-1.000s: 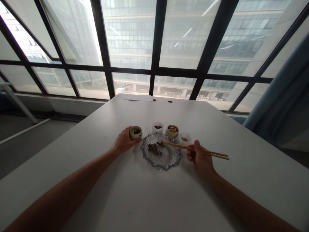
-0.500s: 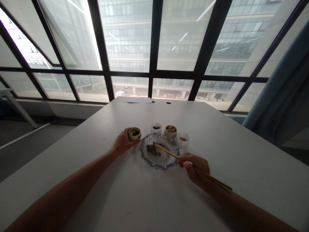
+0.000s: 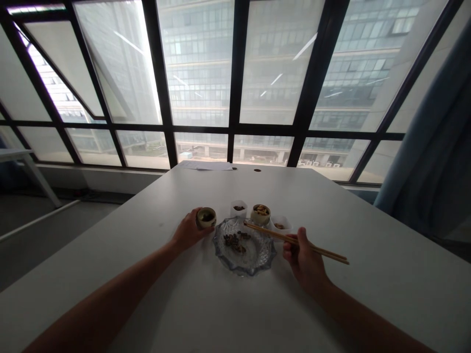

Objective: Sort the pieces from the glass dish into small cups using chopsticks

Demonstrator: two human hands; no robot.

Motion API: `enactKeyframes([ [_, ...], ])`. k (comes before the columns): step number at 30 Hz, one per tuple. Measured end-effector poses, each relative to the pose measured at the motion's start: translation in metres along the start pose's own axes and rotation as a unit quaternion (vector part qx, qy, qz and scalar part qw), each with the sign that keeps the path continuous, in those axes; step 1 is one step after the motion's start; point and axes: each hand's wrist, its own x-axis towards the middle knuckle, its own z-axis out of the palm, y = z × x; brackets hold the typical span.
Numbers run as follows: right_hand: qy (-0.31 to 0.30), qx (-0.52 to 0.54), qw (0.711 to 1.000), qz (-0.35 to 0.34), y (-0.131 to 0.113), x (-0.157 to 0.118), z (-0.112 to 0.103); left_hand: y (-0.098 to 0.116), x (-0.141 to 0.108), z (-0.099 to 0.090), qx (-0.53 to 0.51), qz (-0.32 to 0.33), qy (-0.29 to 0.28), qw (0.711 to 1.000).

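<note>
My left hand (image 3: 189, 229) is wrapped round a small ceramic cup (image 3: 206, 219) on the table, with something dark inside it. In my right hand (image 3: 303, 257) is a pair of wooden chopsticks (image 3: 319, 250), their tips raised over the far part of a scalloped glass plate (image 3: 245, 267). Small dark striped pieces (image 3: 234, 242), perhaps seeds, lie in a loose heap on the plate. Whether the tips hold a piece is too small to tell. The cup stands just left of the plate, close to its rim.
Behind the plate are a white plastic cup (image 3: 239, 210) with dark bits, a ceramic cup (image 3: 260, 214) of yellowish pieces, and another white cup (image 3: 281, 225) with brownish bits. Papers (image 3: 206, 165) lie at the table's far end, below tall windows. A blue curtain (image 3: 423, 132) hangs at right.
The chopstick tips have lifted off the heap and moved right and away from me. My right hand has turned upward. My left hand keeps the cup, and the camera has tilted up slightly.
</note>
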Motion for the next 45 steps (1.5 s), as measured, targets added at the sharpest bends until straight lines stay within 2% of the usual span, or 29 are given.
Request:
enactKeyframes([
  [5, 0.005, -0.016, 1.0, -0.016, -0.003, -0.003, 0.002, 0.0, 0.0, 0.0, -0.003, -0.001, 0.001, 1.0],
  [8, -0.042, -0.098, 0.988, -0.109, -0.013, -0.012, 0.008, 0.003, 0.001, -0.001, -0.019, 0.018, 0.002, 1.0],
  [11, -0.123, -0.188, 0.947, -0.231, -0.026, -0.021, 0.016, 0.005, 0.001, -0.001, -0.028, 0.034, 0.006, 0.999],
  [14, -0.199, -0.258, 0.892, -0.313, -0.036, -0.02, 0.032, 0.007, 0.001, -0.001, -0.034, 0.04, 0.009, 0.999],
  [18, -0.279, -0.313, 0.817, -0.396, -0.038, -0.007, 0.067, 0.009, 0.001, -0.001, -0.057, 0.05, 0.025, 0.997],
  [20, -0.303, -0.325, 0.793, -0.417, -0.036, 0.0, 0.087, 0.009, 0.0, -0.001, -0.064, 0.048, 0.032, 0.996],
  [22, -0.333, -0.341, 0.779, -0.407, -0.034, 0.006, 0.104, 0.009, 0.0, -0.001, -0.072, 0.048, 0.036, 0.996],
  [24, -0.337, -0.354, 0.781, -0.39, -0.034, 0.009, 0.115, 0.008, 0.0, -0.001, -0.082, 0.051, 0.038, 0.995],
  [26, -0.307, -0.361, 0.793, -0.382, -0.035, 0.009, 0.12, 0.007, 0.0, 0.0, -0.087, 0.051, 0.039, 0.994],
  [31, -0.288, -0.367, 0.814, -0.347, -0.046, 0.006, 0.109, 0.007, 0.001, 0.001, -0.088, 0.039, 0.04, 0.995],
  [36, -0.232, -0.297, 0.882, -0.283, -0.054, 0.008, 0.084, 0.008, 0.002, 0.0, -0.086, 0.0, 0.027, 0.996],
  [38, -0.233, -0.316, 0.883, -0.258, -0.055, 0.011, 0.072, 0.009, 0.002, -0.001, -0.074, -0.028, 0.022, 0.997],
  [41, -0.238, -0.367, 0.867, -0.24, -0.053, 0.013, 0.056, 0.01, 0.003, -0.002, -0.051, -0.052, 0.012, 0.997],
  [45, -0.259, -0.392, 0.851, -0.237, -0.052, 0.007, 0.048, 0.01, 0.002, -0.004, -0.025, -0.06, 0.003, 0.998],
])
